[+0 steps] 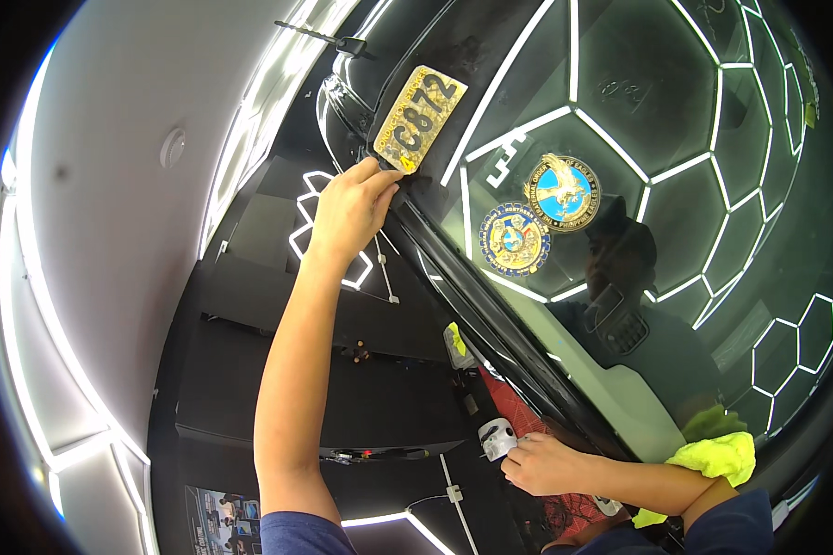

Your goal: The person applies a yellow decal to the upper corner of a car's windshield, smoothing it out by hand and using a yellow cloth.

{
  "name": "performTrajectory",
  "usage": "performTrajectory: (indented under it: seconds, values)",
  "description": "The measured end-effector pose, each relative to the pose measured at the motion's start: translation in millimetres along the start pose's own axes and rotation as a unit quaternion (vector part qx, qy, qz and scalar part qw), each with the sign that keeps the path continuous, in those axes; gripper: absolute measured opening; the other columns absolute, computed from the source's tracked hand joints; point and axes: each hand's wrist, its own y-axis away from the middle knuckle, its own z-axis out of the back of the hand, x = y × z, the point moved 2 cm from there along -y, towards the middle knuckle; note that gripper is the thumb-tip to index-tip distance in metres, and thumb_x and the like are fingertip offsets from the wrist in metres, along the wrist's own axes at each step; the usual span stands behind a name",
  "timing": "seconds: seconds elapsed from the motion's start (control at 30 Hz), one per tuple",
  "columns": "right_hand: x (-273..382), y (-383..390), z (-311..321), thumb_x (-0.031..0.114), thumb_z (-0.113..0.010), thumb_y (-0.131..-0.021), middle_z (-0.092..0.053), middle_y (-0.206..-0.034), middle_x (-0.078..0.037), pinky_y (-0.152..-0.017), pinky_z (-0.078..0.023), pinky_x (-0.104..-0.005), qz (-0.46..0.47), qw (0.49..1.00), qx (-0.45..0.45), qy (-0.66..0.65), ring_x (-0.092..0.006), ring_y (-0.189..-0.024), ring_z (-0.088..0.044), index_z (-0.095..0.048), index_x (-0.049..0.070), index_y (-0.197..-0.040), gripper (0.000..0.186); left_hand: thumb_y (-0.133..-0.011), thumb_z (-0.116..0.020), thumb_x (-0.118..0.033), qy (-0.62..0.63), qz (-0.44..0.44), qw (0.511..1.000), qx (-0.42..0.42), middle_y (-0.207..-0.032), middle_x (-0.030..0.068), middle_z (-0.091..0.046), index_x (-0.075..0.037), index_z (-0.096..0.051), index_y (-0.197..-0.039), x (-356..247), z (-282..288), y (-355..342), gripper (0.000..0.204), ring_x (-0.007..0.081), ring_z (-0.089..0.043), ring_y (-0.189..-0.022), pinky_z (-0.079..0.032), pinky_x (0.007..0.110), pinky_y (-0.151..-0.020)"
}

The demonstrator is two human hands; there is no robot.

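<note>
My left hand (350,208) reaches up to a dark car windscreen (676,139) and pinches the lower corner of a yellow rectangular plate sticker (418,118) stuck near the glass's edge. My right hand (548,462) is low, beside the car's black pillar (491,305), with its fingers closed around a small white object (497,438). A bright yellow-green cloth (713,458) lies over my right forearm.
Two round blue-and-gold emblem stickers (562,191) (515,239) sit on the glass right of the plate sticker. White hexagon ceiling lights and a person's reflection show in the windscreen. A wiper arm (329,39) is at the top. Black cabinets (361,388) stand behind.
</note>
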Motion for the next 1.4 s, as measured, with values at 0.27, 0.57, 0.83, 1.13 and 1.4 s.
performTrajectory:
  seconds: [0.27,0.57,0.83,1.13,1.4]
  values:
    - [-1,2,-1,0.022,-0.065,-0.083,-0.059,-0.073,-0.006,-0.067,-0.047,-0.0382,-0.016,1.0,0.025,0.003,-0.0239,-0.071,-0.062,-0.06,0.008,-0.079,0.016,-0.078,-0.071,-0.009,-0.064,-0.022,0.997,-0.035,-0.077,0.0028,-0.056,-0.009,-0.07,-0.087,-8,-8,-11,0.009,0.022,-0.061,-0.076,-0.045,0.036,-0.065]
    - [0,1,3,0.014,-0.061,-0.076,-0.056,-0.071,-0.007,-0.061,-0.046,-0.0348,0.005,1.0,-0.016,0.006,-0.021,-0.067,-0.061,-0.056,0.007,-0.076,0.009,-0.078,-0.07,-0.011,-0.129,-0.073,0.989,0.01,-0.076,0.0007,-0.058,-0.01,-0.065,-0.078,-10,-3,-27,0.005,0.0191,-0.061,-0.076,-0.041,0.034,-0.069]
    - [0,2,0,0.015,-0.06,-0.077,-0.056,-0.072,-0.007,-0.061,-0.046,-0.035,0.005,1.0,-0.008,0.007,-0.0209,-0.067,-0.061,-0.056,0.007,-0.076,0.009,-0.077,-0.07,-0.009,-0.136,-0.068,0.988,0.037,-0.081,0.0047,-0.065,-0.008,-0.067,-0.081,-14,-3,-32,0.005,0.026,-0.062,-0.076,-0.043,0.036,-0.079]
    - [1,2,3,0.015,-0.06,-0.078,-0.056,-0.071,-0.006,-0.061,-0.046,-0.0353,0.001,1.0,-0.013,0.011,-0.0213,-0.067,-0.061,-0.056,0.007,-0.075,0.009,-0.078,-0.067,-0.008,-0.046,-0.036,0.996,0.074,-0.079,0.0059,-0.067,-0.007,-0.066,-0.078,-4,-4,-32,0.001,0.0264,-0.062,-0.076,-0.042,0.036,-0.082]
    - [3,2,4,0.014,-0.06,-0.078,-0.059,-0.073,-0.008,-0.064,-0.047,-0.0374,-0.004,1.0,0.011,0.008,-0.0229,-0.069,-0.063,-0.058,0.006,-0.077,0.008,-0.077,-0.066,-0.008,-0.101,-0.024,0.992,0.074,-0.08,0.0058,-0.068,-0.006,-0.065,-0.077,-11,-4,-40,0.002,0.0273,-0.063,-0.076,-0.042,0.038,-0.082]
